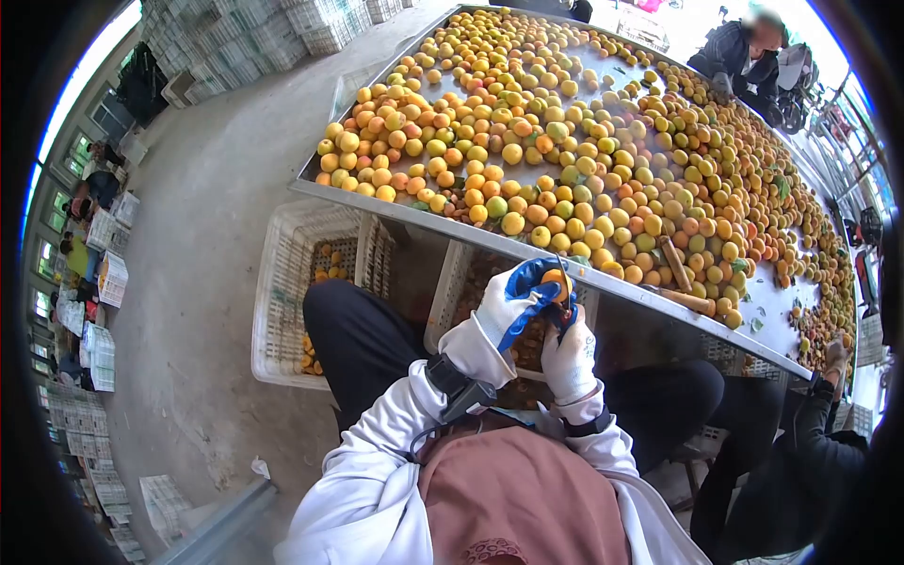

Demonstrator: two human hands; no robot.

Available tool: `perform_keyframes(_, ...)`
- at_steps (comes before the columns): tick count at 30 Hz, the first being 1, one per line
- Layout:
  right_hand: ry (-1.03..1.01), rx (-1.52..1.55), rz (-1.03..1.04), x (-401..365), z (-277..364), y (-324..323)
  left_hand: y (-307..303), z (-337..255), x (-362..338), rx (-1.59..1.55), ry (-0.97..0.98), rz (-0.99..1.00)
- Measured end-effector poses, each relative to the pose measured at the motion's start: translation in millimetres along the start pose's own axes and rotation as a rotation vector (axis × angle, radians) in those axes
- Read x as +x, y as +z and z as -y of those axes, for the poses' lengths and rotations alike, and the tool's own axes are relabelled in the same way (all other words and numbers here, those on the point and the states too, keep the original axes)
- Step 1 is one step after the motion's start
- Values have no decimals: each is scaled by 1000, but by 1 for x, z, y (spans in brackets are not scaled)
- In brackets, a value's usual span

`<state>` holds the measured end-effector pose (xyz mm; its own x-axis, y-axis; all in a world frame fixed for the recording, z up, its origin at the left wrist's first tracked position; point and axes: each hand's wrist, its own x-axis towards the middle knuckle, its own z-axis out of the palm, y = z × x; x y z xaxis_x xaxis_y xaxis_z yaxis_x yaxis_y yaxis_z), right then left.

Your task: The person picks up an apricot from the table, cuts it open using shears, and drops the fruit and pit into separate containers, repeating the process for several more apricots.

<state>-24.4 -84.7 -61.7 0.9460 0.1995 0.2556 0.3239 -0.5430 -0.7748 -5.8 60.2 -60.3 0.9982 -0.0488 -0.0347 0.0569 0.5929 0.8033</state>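
My left hand (509, 299), in a white and blue work glove, is closed around an orange-yellow apricot (554, 282). Gloved the same way, my right hand (570, 362) grips a small knife (566, 275) whose thin blade lies against the fruit. The knife's handle is mostly hidden by my fingers. Both hands are together over my lap, just in front of the metal table's edge (443, 227). On that table many loose apricots (603, 226) are spread, with leaves and a brown wooden-looking stick (675, 263) among them.
Under the table edge stand a white plastic crate (265, 311) with apricot pieces and another crate (448, 294). A co-worker (747, 62) is across the table; a person in dark clothing (800, 480) sits to my right. Stacked crates (226, 42) stand far left.
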Motion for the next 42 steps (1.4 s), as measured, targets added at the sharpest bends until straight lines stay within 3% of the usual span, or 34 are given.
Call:
perform_keyframes(3,81,-13,51,-5,2,2,6,14,0,235,99,-85)
perform_keyframes(6,100,90,72,-10,-6,9,5,21,-1,391,45,-195)
perform_keyframes(9,98,269,117,-15,-20,16,-7,35,0,205,-39,-194)
perform_keyframes(11,228,573,219,-19,-29,22,-8,40,-3,-98,-119,-190)
perform_keyframes(12,337,677,275,-18,-20,16,-9,37,-6,-60,-149,-160)
perform_keyframes(16,278,658,182,-20,-13,17,-8,29,-8,-118,-128,-9)
perform_keyframes(17,184,502,138,-22,-18,19,-7,26,-9,-114,-119,-2)
perform_keyframes(19,75,344,84,-23,-15,13,4,12,-12,-46,-23,9)
perform_keyframes(21,-11,222,-108,-21,-9,2,-9,17,-6,51,43,16)
perform_keyframes(22,-58,251,-199,-16,-14,0,-9,15,-6,164,132,-3)
perform_keyframes(23,96,387,-187,-16,-30,2,-10,14,-7,276,219,-24)
perform_keyframes(25,29,413,-213,-2,-20,-10,-5,5,-14,410,222,-50)
perform_keyframes(27,219,720,-16,5,-14,-21,6,0,-22,840,474,29)
perform_keyframes(28,285,746,59,10,-4,-28,5,-1,-19,1036,681,79)
perform_keyframes(29,350,770,133,15,9,-35,4,-2,-18,1030,675,85)
perform_keyframes(31,434,733,192,21,11,-41,9,-12,-21,1455,924,54)
perform_keyframes(33,512,843,297,23,5,-41,13,-16,-27,1586,880,42)
perform_keyframes(35,566,881,317,22,11,-40,14,-10,-37,1699,714,32)
perform_keyframes(39,607,940,361,17,0,-29,2,10,-33,1468,797,30)
perform_keyframes(42,623,1027,362,12,-10,-23,-1,16,-33,1276,712,26)
